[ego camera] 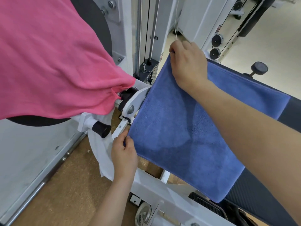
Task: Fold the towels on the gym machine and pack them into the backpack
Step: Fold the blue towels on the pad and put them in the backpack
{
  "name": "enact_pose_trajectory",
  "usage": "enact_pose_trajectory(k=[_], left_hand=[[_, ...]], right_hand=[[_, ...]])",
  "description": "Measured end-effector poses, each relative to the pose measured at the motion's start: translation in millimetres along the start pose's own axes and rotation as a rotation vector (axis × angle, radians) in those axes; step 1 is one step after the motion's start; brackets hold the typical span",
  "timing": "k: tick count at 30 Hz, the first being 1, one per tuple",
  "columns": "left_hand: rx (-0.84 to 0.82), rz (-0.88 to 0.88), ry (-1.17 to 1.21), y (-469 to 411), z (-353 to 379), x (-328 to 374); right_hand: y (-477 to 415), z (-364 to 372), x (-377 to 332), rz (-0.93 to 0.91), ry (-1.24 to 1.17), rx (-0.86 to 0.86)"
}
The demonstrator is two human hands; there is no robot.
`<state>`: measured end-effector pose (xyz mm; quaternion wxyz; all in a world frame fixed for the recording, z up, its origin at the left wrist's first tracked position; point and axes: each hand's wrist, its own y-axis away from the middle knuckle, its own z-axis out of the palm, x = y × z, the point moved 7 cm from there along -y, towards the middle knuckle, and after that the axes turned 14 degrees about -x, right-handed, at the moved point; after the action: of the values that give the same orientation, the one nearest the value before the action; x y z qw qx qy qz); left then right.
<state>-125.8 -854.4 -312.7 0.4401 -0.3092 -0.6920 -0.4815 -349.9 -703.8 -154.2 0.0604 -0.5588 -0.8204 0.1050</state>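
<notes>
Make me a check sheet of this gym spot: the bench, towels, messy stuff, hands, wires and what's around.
Surface: dark padded bench, blue towel spread over it.
Job's things: pink towel draped over the machine frame; white cloth hanging by a black knob; backpack not clearly seen.
Clutter: nothing seen.
Hands: left hand pinches the blue towel's near corner; right hand grips its far corner.
Cables: black cable running up; thin white cord hanging.
Surroundings: brown floor mat; pulleys on another rig.
</notes>
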Motion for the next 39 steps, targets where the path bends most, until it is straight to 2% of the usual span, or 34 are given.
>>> enact_pose_trajectory(k=[6,9,12,16,22,27,31,35,39], left_hand=[[-0.056,-0.052,0.032,-6,-1,-6],[-0.045,-0.024,0.031,-3,-3,-2],[-0.024,0.007,0.034,4,-6,4],[-0.014,0.035,-0.062,10,-11,8],[-0.034,0.065,-0.084,21,-12,9],[-0.063,0.130,0.011,39,-17,23],[-0.152,0.204,0.187,42,-20,38],[-0.260,0.288,0.342,55,-10,75],[-0.405,0.313,0.345,86,13,116]], right_hand=[[-3,-9,-2,-0.123,0.020,-0.241],[11,-13,-7,-0.191,0.163,-0.209],[14,-10,-9,-0.197,0.173,-0.226],[12,-15,-11,-0.224,0.201,-0.159],[28,-26,7,-0.103,0.117,-0.166],[81,-67,29,-0.038,-0.245,-0.244],[142,-100,51,0.141,-0.590,-0.315],[204,-120,82,0.358,-0.978,-0.290],[269,-136,101,0.489,-1.442,-0.235]])
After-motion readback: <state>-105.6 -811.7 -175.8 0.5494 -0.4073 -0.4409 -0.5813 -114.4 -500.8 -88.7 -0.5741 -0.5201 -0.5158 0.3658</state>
